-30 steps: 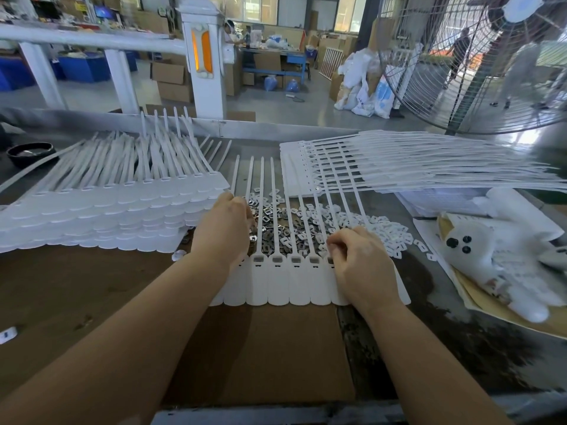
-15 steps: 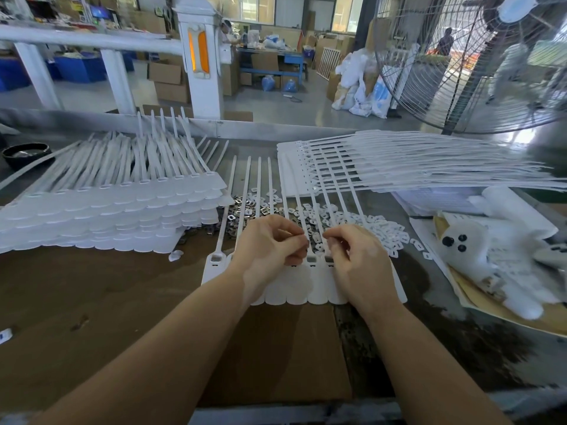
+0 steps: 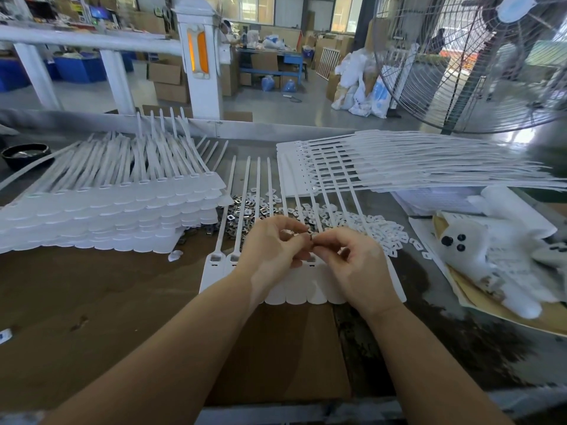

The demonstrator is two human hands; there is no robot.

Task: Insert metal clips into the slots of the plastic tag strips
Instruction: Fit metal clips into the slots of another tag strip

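1. Working over a bench, a person brings both hands together just above a white tag strip (image 3: pixel 302 283) that lies flat on brown cardboard (image 3: pixel 276 357) directly beneath them — its row of tag heads runs left to right, its thin tails reach away from the body.
2. Two slots at the strip's left end show a metal insert; the slots further right sit under the hands, so the next target, by judgement, lies straight down from the fingertips.
3. Left hand (image 3: pixel 273 245): fingers curled, thumb and forefinger pinching at a small metal clip (image 3: pixel 310 236) where the two hands meet.
4. Right hand (image 3: pixel 352 263): fingers also curled, thumb and forefinger closed at the same spot — which hand actually carries the clip cannot be told.
5. Loose clips (image 3: pixel 245 213) are heaped just beyond the hands, under the tails, with the left hand nearer them.
6. Stacked strips (image 3: pixel 107 210) rest at left.
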